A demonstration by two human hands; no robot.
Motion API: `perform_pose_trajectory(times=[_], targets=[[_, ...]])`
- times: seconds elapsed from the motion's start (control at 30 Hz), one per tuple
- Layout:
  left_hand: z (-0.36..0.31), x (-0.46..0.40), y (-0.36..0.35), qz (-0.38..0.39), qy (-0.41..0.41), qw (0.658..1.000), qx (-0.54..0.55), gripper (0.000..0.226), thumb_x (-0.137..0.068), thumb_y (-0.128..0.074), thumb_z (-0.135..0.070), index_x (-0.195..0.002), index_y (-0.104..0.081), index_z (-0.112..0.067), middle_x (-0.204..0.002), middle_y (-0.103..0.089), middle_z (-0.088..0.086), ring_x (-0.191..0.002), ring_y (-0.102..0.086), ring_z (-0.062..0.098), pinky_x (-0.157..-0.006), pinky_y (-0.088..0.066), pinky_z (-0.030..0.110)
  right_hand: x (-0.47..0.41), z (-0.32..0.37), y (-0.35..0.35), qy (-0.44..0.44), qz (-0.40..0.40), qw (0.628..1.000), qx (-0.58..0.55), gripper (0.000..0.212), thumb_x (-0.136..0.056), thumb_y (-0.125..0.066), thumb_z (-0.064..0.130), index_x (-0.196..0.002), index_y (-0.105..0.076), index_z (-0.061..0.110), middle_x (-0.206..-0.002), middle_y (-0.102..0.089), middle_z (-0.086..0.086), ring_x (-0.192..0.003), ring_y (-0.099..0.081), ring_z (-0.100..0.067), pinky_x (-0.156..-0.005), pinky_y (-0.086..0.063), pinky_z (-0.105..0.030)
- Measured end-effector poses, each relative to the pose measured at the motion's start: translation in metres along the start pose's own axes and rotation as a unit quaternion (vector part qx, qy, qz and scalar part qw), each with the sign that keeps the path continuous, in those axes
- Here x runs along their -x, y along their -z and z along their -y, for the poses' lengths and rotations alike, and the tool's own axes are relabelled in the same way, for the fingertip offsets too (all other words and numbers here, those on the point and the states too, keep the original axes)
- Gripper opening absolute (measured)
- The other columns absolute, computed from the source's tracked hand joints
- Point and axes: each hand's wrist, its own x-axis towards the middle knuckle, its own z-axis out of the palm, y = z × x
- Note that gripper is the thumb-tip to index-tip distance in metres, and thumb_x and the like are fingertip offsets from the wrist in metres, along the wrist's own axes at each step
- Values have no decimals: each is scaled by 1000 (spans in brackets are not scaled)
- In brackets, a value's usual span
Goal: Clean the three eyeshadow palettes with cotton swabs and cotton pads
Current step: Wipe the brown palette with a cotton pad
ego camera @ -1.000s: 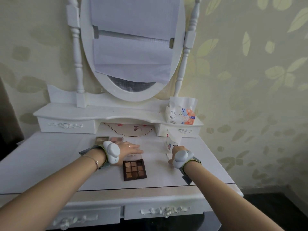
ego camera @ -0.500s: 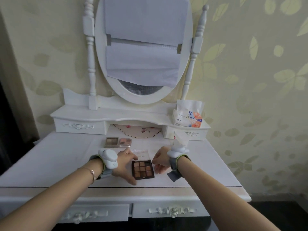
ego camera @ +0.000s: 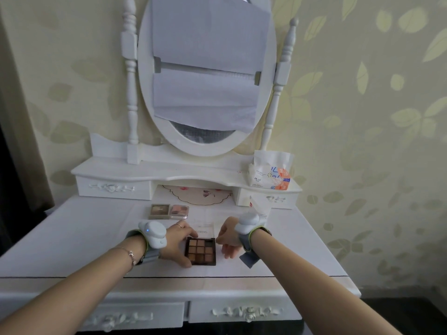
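A brown nine-pan eyeshadow palette [ego camera: 200,251] lies open near the front of the white dressing table [ego camera: 72,233], its clear lid [ego camera: 205,228] flat behind it. My left hand [ego camera: 177,243] holds its left edge, with the thumb at the near corner and the fingers at the far corner. My right hand [ego camera: 228,241] is at its right edge, fingers loosely curled down towards the table; I see nothing in them. Two smaller palettes stand side by side further back, a beige one [ego camera: 159,211] and a pink one [ego camera: 179,211]. A white packet [ego camera: 260,206] stands behind my right wrist.
A tissue pack [ego camera: 271,174] sits on the right of the raised shelf [ego camera: 121,171]. An oval mirror [ego camera: 205,76] covered with paper stands above it. A flowered doily [ego camera: 198,193] lies in the recess under the shelf. The table's front edge is close to my forearms.
My right hand left the white packet and came left to the brown palette's right edge. My left hand slid from behind the palette to its left edge. The view shifted right and closer.
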Motion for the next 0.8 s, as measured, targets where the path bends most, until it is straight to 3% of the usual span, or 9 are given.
perform_pose_trajectory(times=[0.13, 0.23, 0.33, 0.47, 0.6, 0.63, 0.7, 0.8], targets=[[-6, -3, 14, 5, 5, 998, -54, 89, -68, -74, -50, -140, -28, -26, -140, -26, -5, -129, -32, 14, -107, -32, 29, 4, -5, 12, 9, -20, 1000, -4, 28, -92, -46, 14, -104, -61, -7, -88, -71, -14, -69, -66, -26, -77, -59, -39], [-17, -9, 33, -18, -3, 998, -67, 93, -63, -67, -65, -140, -29, -30, -141, -27, -5, -129, -32, 16, -107, -32, 33, 8, -5, 31, 29, -48, 998, 3, 26, -92, -46, 13, -104, -61, -6, -83, -69, -13, -62, -64, -23, -67, -57, -34], [-32, -27, 56, -24, -28, 998, -47, 80, -76, -67, -53, -141, -29, -26, -140, -30, 0, -128, -35, 17, -105, -34, 32, 6, -6, 58, 55, -83, 995, 2, 21, -92, -47, 13, -101, -61, 0, -80, -69, -10, -63, -64, -23, -62, -56, -33], [-60, -60, 90, -54, -46, 996, -62, 81, -74, -64, -59, -139, -32, -24, -139, -33, -1, -125, -39, 17, -104, -34, 30, -1, -7, 101, 70, -139, 988, -4, 21, -92, -47, 12, -97, -62, -3, -76, -67, -10, -56, -61, -20, -58, -55, -30], [-93, -81, 114, -87, -43, 995, -13, 114, -43, -49, -73, -139, -32, -15, -135, -38, 2, -122, -43, 19, -90, -32, 16, -8, -4, 141, 103, -249, 963, 22, 19, -88, -51, 17, -87, -68, 10, -77, -71, -3, -67, -68, -21, -64, -56, -31], [-97, -90, 119, -95, -41, 995, 3, 113, -45, -51, -72, -140, -30, -14, -137, -37, 2, -123, -43, 19, -93, -32, 18, -10, -2, 154, 103, -290, 951, 40, 17, -86, -52, 20, -87, -69, 16, -80, -70, 0, -74, -68, -21, -71, -57, -32], [-106, -113, 125, -112, -37, 993, 22, 95, -70, -64, -60, -143, -25, -13, -144, -34, 4, -129, -39, 20, -104, -32, 27, -19, -1, 178, 83, -355, 930, 57, 17, -86, -53, 25, -96, -67, 25, -95, -67, 3, -85, -64, -20, -83, -54, -34], [-118, -141, 125, -117, -47, 991, 52, 78, -85, -63, -38, -145, -20, -14, -147, -31, 3, -134, -33, 20, -104, -26, 24, -34, -6, 199, 84, -365, 926, 57, 31, -90, -54, 22, -121, -56, 21, -118, -58, 0, -93, -56, -21, -87, -49, -33]])
